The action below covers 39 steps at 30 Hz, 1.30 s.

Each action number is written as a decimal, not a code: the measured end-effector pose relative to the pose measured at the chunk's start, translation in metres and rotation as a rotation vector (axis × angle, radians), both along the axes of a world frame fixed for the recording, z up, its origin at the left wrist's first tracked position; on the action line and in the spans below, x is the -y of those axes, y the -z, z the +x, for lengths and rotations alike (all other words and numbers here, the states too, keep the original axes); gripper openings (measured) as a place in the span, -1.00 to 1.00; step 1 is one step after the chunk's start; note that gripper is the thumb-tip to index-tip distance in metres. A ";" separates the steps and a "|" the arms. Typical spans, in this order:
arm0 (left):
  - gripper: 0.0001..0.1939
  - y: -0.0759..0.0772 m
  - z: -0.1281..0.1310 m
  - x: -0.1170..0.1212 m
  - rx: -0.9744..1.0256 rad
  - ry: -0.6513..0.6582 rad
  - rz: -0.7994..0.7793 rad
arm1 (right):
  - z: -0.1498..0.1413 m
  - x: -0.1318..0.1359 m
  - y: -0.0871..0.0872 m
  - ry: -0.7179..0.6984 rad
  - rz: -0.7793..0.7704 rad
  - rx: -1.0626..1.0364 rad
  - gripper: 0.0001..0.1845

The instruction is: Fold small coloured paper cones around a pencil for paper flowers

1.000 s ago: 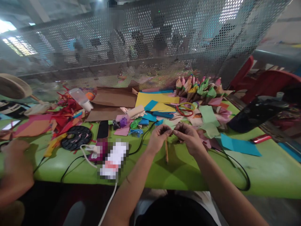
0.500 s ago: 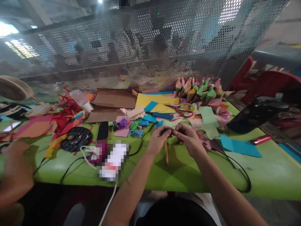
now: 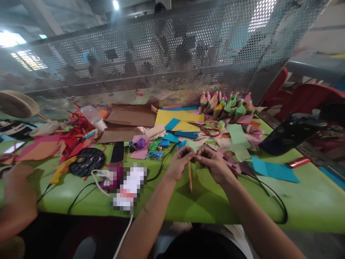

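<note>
My left hand [image 3: 182, 162] and my right hand [image 3: 211, 160] meet above the middle of the green table, fingertips pinched together almost touching. Whatever lies between the fingertips is too small and hidden to name. Just below my left fingers a pencil [image 3: 190, 180] points toward me; its upper end is hidden behind them, and I cannot tell whether they touch it. Scraps of pink and pale green paper [image 3: 238, 138] lie beyond my right hand. Red-handled scissors [image 3: 210, 130] and a blue-handled tool [image 3: 185, 135] rest past my fingers.
A bundle of paper cones [image 3: 223, 104] stands at the back right. A dark bottle [image 3: 291, 133] and a red lighter-like object [image 3: 298, 162] are at right. On the left are a phone [image 3: 118, 153], a yellow glue gun [image 3: 63, 169], a black round tray [image 3: 87, 161], cords and another person's arm [image 3: 18, 194].
My hands have shifted slightly, my right fingers turning a little while both stay pinched close together. The view has tilted a bit. The pencil stays below my left hand.
</note>
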State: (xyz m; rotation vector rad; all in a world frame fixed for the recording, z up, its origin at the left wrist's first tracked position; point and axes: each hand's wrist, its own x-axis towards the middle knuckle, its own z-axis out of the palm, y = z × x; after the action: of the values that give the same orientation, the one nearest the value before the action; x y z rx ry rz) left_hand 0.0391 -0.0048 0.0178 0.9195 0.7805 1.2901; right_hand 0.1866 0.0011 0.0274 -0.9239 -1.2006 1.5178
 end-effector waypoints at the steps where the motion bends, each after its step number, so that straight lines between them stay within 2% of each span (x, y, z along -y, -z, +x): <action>1: -0.53 -0.002 -0.002 0.001 0.009 0.012 0.015 | 0.001 0.000 0.000 0.010 0.008 -0.002 -0.45; 5: -0.58 -0.007 -0.011 0.003 0.037 0.111 0.079 | 0.006 0.000 0.003 0.091 0.025 -0.037 -0.50; 10: -0.53 -0.009 -0.015 0.010 -0.056 0.418 0.150 | 0.011 -0.002 0.010 0.105 0.022 -0.122 -0.60; 12: -0.58 -0.011 -0.014 0.011 -0.077 0.458 0.160 | 0.012 -0.003 0.012 0.107 0.023 -0.137 -0.63; 14: -0.59 -0.011 -0.013 0.011 -0.097 0.396 0.168 | 0.011 -0.004 0.013 0.124 0.033 -0.137 -0.62; 17: -0.54 -0.009 -0.011 0.007 -0.138 0.208 0.174 | 0.009 -0.004 0.012 0.161 0.079 -0.079 -0.61; 20: -0.59 -0.006 -0.011 0.004 -0.297 0.053 0.207 | 0.007 -0.003 0.010 0.192 0.202 0.064 -0.61; 23: -0.67 -0.004 -0.010 0.002 -0.469 -0.026 0.261 | 0.005 -0.001 0.009 0.252 0.303 0.194 -0.61; 29: -0.64 0.001 -0.011 -0.002 -0.461 -0.064 0.258 | 0.007 -0.002 0.010 0.276 0.350 0.282 -0.71; 39: -0.51 0.001 -0.013 -0.006 -0.336 0.032 0.142 | 0.005 -0.004 0.013 0.224 0.267 0.227 -0.59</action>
State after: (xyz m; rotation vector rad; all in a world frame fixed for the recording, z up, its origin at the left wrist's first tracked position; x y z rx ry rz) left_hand 0.0261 0.0008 0.0169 1.2793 0.9370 1.1886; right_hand 0.1916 0.0051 0.0144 -1.0294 -1.3728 1.0669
